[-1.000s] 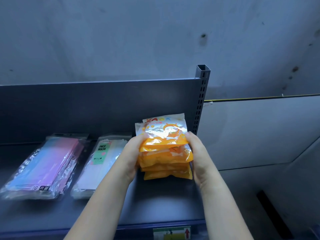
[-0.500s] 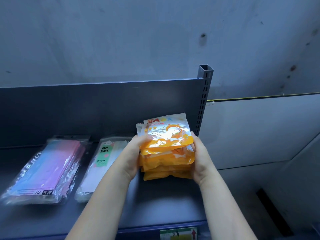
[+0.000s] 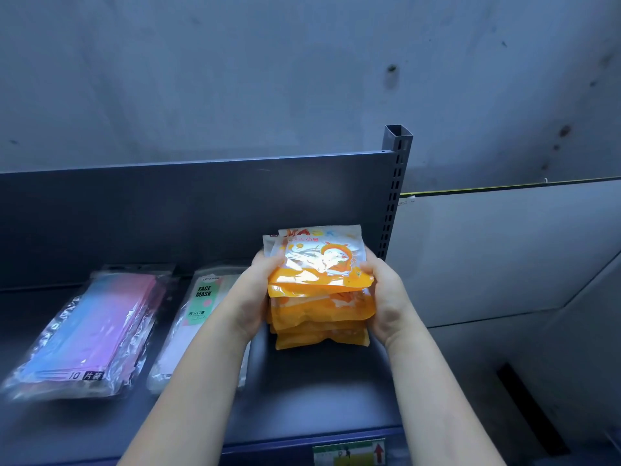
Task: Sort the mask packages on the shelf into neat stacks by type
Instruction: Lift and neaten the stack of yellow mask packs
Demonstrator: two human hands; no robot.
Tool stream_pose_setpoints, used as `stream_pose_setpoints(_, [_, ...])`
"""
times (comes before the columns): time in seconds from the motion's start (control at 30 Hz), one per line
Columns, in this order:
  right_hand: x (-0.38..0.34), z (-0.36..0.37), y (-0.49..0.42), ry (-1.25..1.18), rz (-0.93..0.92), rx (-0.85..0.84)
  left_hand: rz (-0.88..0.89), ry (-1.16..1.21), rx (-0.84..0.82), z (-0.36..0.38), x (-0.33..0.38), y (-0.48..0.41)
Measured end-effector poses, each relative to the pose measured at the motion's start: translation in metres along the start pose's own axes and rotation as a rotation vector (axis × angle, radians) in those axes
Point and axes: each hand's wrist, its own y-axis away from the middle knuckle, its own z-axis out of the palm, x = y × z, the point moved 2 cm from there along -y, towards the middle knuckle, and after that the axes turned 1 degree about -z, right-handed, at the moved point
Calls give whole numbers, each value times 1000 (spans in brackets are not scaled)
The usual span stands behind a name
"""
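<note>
Left hand [image 3: 250, 299] and right hand [image 3: 386, 295] grip orange mask stack [image 3: 319, 297] at its sides, fingers curled. Stack near upright post [image 3: 393, 196]; bare shelf [image 3: 319, 398] in front; FACE MASK pack [image 3: 198, 317] just left.

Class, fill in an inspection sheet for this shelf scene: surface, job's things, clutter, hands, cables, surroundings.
Surface: dark metal shelf, flat, with a back panel.
Job's things: orange mask packages stacked at the right; FACE MASK package in the middle; pink-blue mask packages on the left.
Clutter: nothing seen.
Hands: left hand and right hand grip the orange stack by its sides.
Cables: nothing seen.
Surroundings: grey stained wall; slotted upright post; label strip on the shelf's front edge.
</note>
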Motion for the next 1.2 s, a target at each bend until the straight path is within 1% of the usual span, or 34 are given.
stream_pose_setpoints(0.17, [0,4,2,68,-16,5,-2,21,-98,1,4,5])
stream_pose_setpoints(0.27, [-3,3,-1,99,-53,-15,45,33,-177,-4,4,5])
stream_pose_setpoints(0.33, [-6,5,1,127,-67,-32,81,62,-201,-6,4,5])
stream_pose_setpoints(0.47, [-9,9,3,165,-63,-59,84,77,-186,-6,3,2])
stream_pose_setpoints(0.6, [-9,6,2,182,-69,-58,56,88,-113,0,7,5])
stream_pose_setpoints(0.83, [-9,3,2,58,-82,-55,34,107,-120,8,12,9])
stream_pose_setpoints(1.0, [-8,3,7,83,-39,-73,18,119,-84,8,12,9])
stream_pose_setpoints(1.2, [-4,0,9,130,-109,-105,-19,140,-30,8,14,11])
